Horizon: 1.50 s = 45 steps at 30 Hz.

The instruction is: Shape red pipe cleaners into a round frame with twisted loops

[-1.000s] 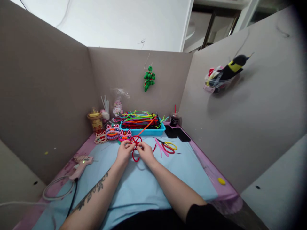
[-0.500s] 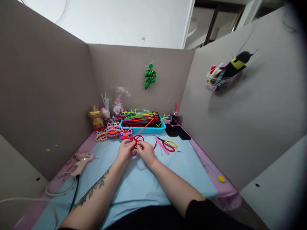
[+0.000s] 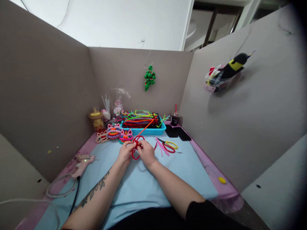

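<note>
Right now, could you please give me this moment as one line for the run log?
left hand: holds red pipe-cleaner loop | right hand: pinches same loop | scissors: right of hands | blue tray: behind

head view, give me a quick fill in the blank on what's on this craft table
1. Both hands hold a looped ___ pipe cleaner.
2. The spare pipe cleaners lie in a ___ tray.
3. The scissors lie to the ___ of the hands.
4. A ___ ornament hangs on the back wall.

Missing words: red; blue; right; green

Craft booth: pipe cleaners, glue gun
</note>
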Available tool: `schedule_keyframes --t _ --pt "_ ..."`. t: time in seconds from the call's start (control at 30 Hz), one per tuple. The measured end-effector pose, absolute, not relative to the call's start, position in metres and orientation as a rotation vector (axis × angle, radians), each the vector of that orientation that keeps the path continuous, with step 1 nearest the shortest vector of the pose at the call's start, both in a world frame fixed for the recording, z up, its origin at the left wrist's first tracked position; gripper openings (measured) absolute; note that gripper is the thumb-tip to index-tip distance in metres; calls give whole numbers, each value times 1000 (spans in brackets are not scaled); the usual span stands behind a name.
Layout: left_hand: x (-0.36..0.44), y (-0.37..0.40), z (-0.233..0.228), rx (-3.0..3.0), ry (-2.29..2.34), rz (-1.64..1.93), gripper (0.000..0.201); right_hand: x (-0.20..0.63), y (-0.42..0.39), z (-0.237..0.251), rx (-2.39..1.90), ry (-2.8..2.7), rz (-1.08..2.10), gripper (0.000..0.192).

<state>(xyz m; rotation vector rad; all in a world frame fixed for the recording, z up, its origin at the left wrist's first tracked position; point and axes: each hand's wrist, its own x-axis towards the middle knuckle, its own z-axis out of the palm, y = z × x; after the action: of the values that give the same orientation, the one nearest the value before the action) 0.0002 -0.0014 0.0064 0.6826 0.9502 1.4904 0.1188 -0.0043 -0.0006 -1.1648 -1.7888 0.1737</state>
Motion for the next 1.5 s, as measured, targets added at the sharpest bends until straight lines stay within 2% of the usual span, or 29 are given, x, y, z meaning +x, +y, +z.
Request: schedule_keyframes --t 0.3,0.57,0.73,0.93,1.17,1.33,1.5 --pt "2 -3 8 640 1001 1461 48 118 -8 1 -1008 -1906 136 21" --pt "1 1 2 656 993 1468 49 116 -6 -1 -1046 -1942 147 19" --pt "5 -4 4 785 1012 1506 49 113 -1 -6 -1095 -1771 148 13" --pt "10 -5 5 927 1072 1610 47 109 7 -11 -1146 -1450 363 8" --pt "2 0 1 873 1153 1597 50 119 4 -1 -965 -1441 634 20" --pt "2 1 -2 953 1127 1583 49 121 4 3 -1013 -1410 647 14" --pt "4 0 -2 1027 1100 1571 47 125 18 -8 -1035 -1321 653 17"
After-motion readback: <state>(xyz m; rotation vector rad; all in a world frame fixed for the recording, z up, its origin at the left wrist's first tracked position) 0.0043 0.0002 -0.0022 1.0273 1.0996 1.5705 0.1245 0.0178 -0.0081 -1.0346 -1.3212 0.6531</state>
